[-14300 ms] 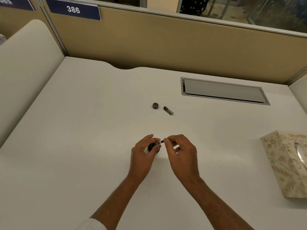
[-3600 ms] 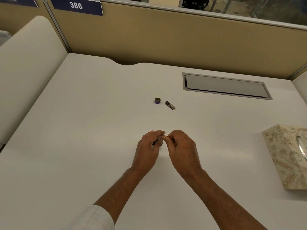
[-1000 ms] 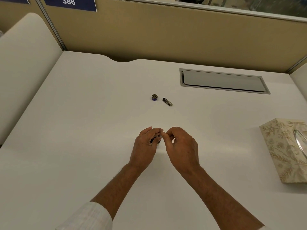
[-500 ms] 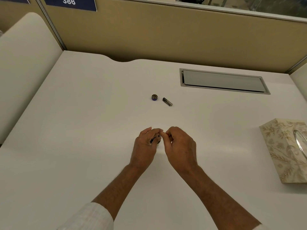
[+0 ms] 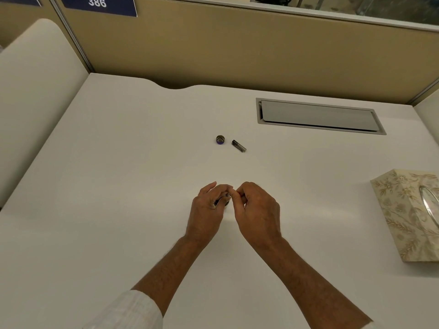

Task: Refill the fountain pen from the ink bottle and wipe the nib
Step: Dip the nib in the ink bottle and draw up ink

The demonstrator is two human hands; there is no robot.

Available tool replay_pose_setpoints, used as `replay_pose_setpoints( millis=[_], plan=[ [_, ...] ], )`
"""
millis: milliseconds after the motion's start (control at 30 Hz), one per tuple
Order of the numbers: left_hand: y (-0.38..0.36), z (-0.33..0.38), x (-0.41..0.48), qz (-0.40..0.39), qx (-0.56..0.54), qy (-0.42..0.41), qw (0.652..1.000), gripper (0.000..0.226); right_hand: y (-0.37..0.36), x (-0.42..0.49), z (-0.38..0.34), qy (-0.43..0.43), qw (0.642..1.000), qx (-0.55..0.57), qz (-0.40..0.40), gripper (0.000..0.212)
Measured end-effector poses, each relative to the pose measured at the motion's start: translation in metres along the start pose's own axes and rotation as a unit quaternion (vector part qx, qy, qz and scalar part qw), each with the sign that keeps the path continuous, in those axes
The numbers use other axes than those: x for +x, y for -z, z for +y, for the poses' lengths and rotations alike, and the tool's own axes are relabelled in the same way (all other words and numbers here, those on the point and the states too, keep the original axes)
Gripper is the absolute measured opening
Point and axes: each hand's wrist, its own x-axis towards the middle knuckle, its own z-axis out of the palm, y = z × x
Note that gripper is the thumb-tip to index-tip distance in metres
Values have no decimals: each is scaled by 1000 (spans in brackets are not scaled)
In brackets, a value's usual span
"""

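Hands meet mid-desk [image 5: 118, 186], wide bare surface all round.
Left hand [image 5: 206, 211] curled round ink bottle [image 5: 222, 202]; right hand [image 5: 255, 210] pinched narrow, pen hidden, axis unclear.

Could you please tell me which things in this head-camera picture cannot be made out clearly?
- Ink bottle: mostly hidden behind the left hand; its ink level cannot be seen.
- Pen part: only a dark sliver shows between the fingers; the nib is hidden.
- What the right hand pinches: covered by its own curled fingers.
- Tissue box: cut off by the right edge.
- Small dark tube by the cap: too small to identify.
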Motion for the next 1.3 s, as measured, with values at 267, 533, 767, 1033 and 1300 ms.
replay_pose_setpoints(
  millis=[267,533,767,1033,1300],
  plan=[
    [-1,2,-2,26,-45,-13,999,29,1,-2,0,-2,1000,9,3,24],
    [-7,-9,-3,17,-50,-5,999,35,1,-4,1,-8,1000,15,-5,23],
    [-1,10,-16,60,-68,47,995,38,7,-5,0,-20,999,27,2,22],
    [1,52,-33,173,-257,287,906,5,10,-3,-2,-16,999,40,6,21],
    [2,49,-17,16,-528,508,680,32,13,-6,-2,-26,998,62,-1,21]
  ],
)
